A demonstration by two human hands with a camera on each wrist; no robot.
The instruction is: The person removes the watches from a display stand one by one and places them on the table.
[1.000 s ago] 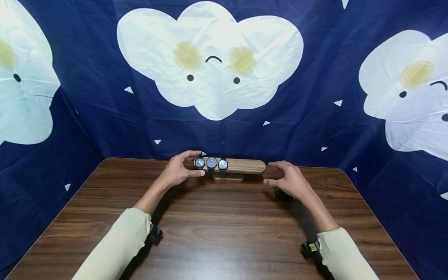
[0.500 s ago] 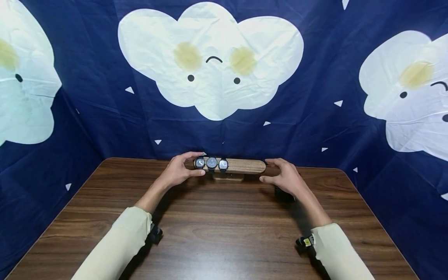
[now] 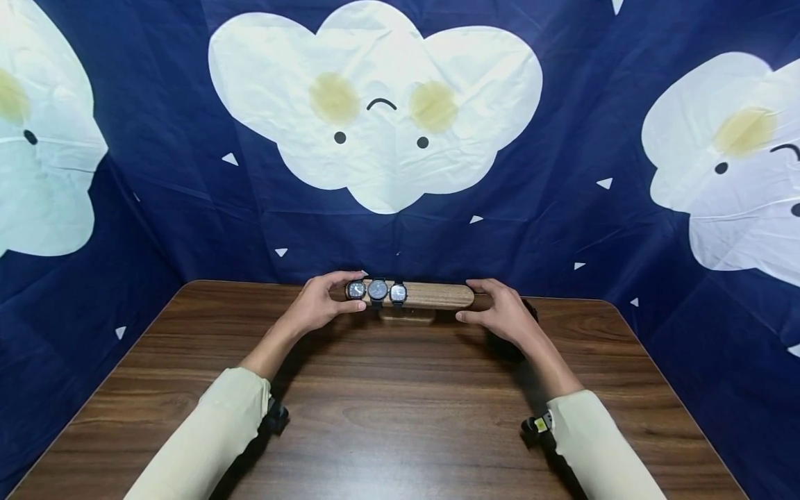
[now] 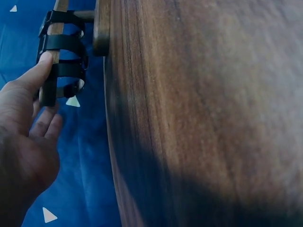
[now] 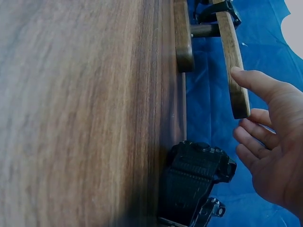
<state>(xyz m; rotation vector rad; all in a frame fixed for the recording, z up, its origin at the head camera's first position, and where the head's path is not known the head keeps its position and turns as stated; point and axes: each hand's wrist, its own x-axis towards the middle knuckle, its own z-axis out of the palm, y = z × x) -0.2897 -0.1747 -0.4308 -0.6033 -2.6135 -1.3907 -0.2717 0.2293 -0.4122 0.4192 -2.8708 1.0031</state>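
Observation:
A wooden watch stand (image 3: 437, 296) stands at the table's back edge, a rounded bar on a short foot (image 3: 407, 315). Three dark watches (image 3: 378, 289) are strapped side by side on its left half. My left hand (image 3: 319, 302) holds the bar's left end, thumb (image 4: 42, 66) along the near edge and fingers behind. Around the right end, my right hand (image 3: 505, 314) is spread, its thumb (image 5: 251, 79) overlapping the bar in the right wrist view and its other fingers loosely bent beyond the end. A chunky black watch (image 5: 189, 177) sits below that hand, partly hidden by it in the head view.
The brown wood-grain table (image 3: 387, 417) stretches in front of the stand. A dark blue cloth (image 3: 187, 208) with white clouds hangs behind and at both sides. Black cameras (image 3: 536, 427) are worn at both wrists.
My right hand has moved left and slightly up, from beside the stand's right end to around it. My left hand and the stand have stayed in place.

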